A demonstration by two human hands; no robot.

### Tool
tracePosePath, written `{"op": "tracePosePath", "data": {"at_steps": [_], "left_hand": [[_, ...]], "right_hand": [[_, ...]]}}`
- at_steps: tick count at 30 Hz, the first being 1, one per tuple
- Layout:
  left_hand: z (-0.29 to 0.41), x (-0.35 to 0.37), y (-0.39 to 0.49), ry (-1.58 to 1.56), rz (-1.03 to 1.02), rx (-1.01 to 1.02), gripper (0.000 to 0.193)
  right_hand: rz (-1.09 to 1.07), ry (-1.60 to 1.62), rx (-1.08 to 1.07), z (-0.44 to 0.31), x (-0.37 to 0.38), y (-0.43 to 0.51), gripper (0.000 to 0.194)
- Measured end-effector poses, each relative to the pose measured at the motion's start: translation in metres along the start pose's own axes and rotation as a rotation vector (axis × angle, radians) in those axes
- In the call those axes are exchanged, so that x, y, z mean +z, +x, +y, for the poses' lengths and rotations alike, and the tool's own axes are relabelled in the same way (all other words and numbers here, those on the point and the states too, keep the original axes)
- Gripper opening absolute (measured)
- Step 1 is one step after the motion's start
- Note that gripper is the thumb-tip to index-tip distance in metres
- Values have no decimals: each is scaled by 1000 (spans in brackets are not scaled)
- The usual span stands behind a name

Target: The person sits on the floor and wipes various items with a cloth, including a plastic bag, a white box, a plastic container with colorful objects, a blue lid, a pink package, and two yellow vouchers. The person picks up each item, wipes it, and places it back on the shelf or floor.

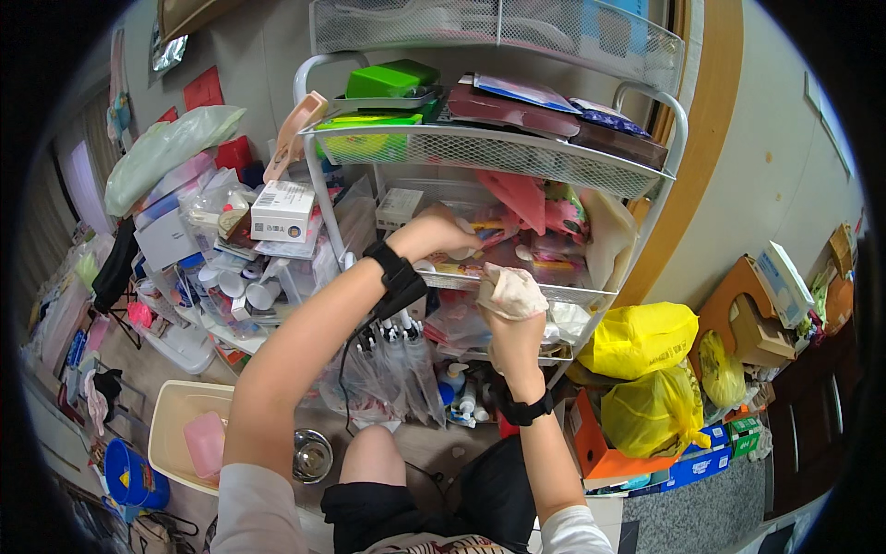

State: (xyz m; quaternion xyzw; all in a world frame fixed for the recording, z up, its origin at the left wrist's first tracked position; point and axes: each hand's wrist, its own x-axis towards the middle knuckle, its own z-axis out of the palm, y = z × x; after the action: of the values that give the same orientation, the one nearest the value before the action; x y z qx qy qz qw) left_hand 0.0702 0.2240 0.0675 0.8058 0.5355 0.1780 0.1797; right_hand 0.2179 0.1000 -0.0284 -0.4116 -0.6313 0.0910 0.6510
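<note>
My left hand (446, 230) reaches into the middle basket of a white wire-mesh rack (450, 149). Its fingers are beside a yellow item and crumpled pink packaging, partly hidden, so whether it grips anything cannot be told. In my right hand (516, 339) is a crumpled whitish cloth (512, 292), held at the basket's front rim. A pink folder-like piece (516, 197) leans behind, next to a pink and green patterned bag (562, 211). A small white box (399, 208) stands at the basket's left end. A cream-coloured sheet or cloth (612, 232) lies against its right end.
Left of the rack is a crowded table with a white box (282, 211) and plastic bottles. Yellow plastic bags (640, 339) and an orange box (592, 443) are at the right. On the floor stand a steel bowl (313, 456), a cream tub (181, 395) and a blue bucket (138, 478).
</note>
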Motion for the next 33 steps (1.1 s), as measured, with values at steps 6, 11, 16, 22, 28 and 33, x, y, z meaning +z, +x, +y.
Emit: {"op": "tracePosePath", "data": {"at_steps": [6,11,16,22,28,33], "left_hand": [[8,-17,-63,-257,319,35,75],[9,-5,-115,-349,545,10,62],[13,22,-157,-682,708,171,49],[5,39,-163,-874,768,143,55],[-4,43,-150,-947,681,181,46],[-13,46,-141,-977,661,242,37]], "right_hand": [[32,-39,-57,-1,3,3,24],[-26,-27,-11,-6,0,5,27],[-84,52,71,-23,-10,14,20],[177,419,283,-69,-22,2,41],[-284,-267,-455,-71,22,19,49],[-143,-396,-642,-56,38,47,40]]}}
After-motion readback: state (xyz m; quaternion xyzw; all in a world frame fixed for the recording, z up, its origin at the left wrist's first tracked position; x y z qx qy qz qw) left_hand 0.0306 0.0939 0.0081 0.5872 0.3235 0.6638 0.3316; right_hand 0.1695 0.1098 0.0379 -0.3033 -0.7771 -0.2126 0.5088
